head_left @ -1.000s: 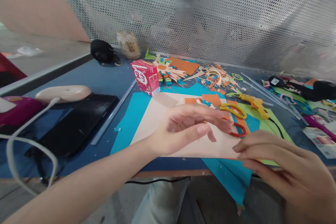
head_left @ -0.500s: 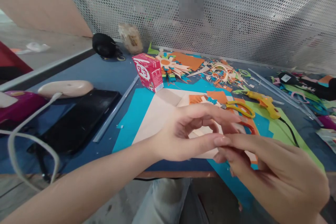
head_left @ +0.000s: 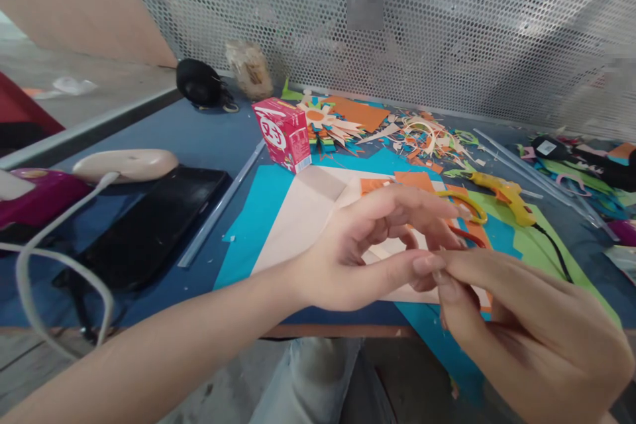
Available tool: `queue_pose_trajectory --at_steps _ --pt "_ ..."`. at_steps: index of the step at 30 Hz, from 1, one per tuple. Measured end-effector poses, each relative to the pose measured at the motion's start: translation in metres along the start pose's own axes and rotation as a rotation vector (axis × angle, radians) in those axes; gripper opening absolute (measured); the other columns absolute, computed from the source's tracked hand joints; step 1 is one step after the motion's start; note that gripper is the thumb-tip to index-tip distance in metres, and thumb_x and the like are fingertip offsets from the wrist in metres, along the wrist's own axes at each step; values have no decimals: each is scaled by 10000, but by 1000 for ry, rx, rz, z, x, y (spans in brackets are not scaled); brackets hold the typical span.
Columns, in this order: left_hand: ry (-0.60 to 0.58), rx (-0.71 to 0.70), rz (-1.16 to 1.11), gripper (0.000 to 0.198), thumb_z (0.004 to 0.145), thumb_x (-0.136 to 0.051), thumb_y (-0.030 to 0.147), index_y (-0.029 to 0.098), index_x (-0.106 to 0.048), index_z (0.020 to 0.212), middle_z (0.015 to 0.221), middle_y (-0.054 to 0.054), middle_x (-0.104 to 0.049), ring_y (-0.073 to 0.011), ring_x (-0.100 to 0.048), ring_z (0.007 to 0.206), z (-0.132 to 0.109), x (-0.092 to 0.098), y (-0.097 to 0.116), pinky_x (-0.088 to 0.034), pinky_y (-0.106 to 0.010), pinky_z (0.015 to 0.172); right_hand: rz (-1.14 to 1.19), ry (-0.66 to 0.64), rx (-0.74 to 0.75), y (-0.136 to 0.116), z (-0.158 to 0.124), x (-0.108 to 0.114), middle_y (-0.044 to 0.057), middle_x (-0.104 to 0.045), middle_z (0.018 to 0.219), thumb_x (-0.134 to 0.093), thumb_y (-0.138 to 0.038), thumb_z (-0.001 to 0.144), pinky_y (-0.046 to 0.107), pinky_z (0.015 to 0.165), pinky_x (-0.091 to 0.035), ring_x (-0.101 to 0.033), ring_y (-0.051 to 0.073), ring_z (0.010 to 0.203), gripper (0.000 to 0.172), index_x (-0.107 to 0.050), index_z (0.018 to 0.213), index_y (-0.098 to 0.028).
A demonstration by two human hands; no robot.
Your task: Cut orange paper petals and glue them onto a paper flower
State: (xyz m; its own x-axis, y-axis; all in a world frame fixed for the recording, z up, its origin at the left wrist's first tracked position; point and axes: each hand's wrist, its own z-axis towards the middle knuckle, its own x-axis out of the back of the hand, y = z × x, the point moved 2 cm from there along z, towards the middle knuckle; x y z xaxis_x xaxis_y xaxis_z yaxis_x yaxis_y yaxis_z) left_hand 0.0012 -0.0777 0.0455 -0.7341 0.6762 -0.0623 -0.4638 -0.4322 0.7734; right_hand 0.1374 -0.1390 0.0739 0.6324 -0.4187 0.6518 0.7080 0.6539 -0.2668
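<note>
My left hand [head_left: 360,252] reaches in over the paper, its fingers curled in a loose arch and its thumb tip against my right fingers. My right hand [head_left: 536,324] pinches thumb and index finger together at the left thumb tip. Whatever lies between the fingertips, if anything, is too small or hidden to make out. Beneath both hands is a pale cream sheet [head_left: 288,225] on top of blue paper [head_left: 248,212]. Scissors with a yellow handle loop [head_left: 474,207] and a red-orange loop lie just behind my fingers, partly covered by them.
A pink box [head_left: 283,136] stands behind the cream sheet. Paper scraps [head_left: 422,136] lie at the back. To the right is a yellow glue gun [head_left: 507,195] with a black cord. A black phone [head_left: 154,225], white cable [head_left: 64,258] and clear stick [head_left: 218,212] lie left.
My right hand has shifted slightly right and down, its thumb now closer to its index fingertip. The left fingers have lifted a little. The view has shifted slightly.
</note>
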Motion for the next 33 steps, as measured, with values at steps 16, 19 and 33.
queue_pose_trajectory --at_steps 16,19,33 --pt "-10 -14 -21 178 866 -531 171 173 -523 1044 903 -63 -644 -152 -649 825 0 -1 0 -560 -269 718 -28 -79 -212 -2 -3 3 -127 -629 567 -492 -281 880 182 514 -518 -385 68 294 105 -553 818 -338" --pt "-15 -16 -12 186 872 -521 174 177 -514 1058 909 -64 -640 -150 -648 815 0 -1 0 -558 -265 702 -10 -71 -187 -1 -4 3 -113 -587 519 -494 -295 876 191 351 -418 -388 64 289 96 -552 810 -333" --pt "-25 67 -58 485 901 -470 196 297 -357 1361 1171 -92 -565 -169 -584 925 -4 -4 -10 -538 -278 716 163 36 -146 4 2 -10 -81 -524 507 -547 -94 781 128 370 -374 -444 30 398 162 -538 693 -229"
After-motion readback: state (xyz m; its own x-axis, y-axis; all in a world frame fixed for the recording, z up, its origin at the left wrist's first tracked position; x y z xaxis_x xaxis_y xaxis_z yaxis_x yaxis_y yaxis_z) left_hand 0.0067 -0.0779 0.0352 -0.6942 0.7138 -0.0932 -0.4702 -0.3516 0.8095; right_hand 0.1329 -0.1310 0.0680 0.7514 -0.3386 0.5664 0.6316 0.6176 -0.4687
